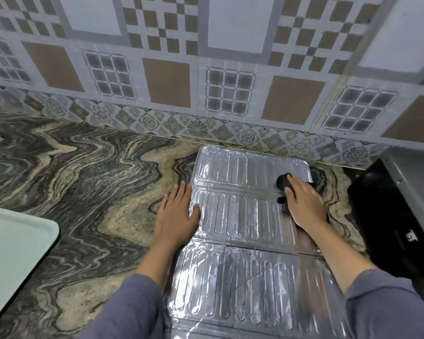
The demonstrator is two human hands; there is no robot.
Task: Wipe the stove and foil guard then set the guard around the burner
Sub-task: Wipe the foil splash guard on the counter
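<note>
The silver ribbed foil guard (240, 216) lies unfolded and flat on the marbled counter, its three panels running from the wall toward me. My left hand (178, 214) rests flat with straight fingers on the guard's left edge, partly on the counter. My right hand (304, 204) presses a dark cloth (283, 182) onto the guard's right side near the far panel. The cloth shows only at my fingertips. The black stove (387, 216) stands at the right edge of the view, only its left part visible.
The marbled stone counter (83, 172) stretches to the left. A pale tray or board corner (15, 245) lies at the left edge. A patterned tiled wall (206, 69) stands close behind the guard.
</note>
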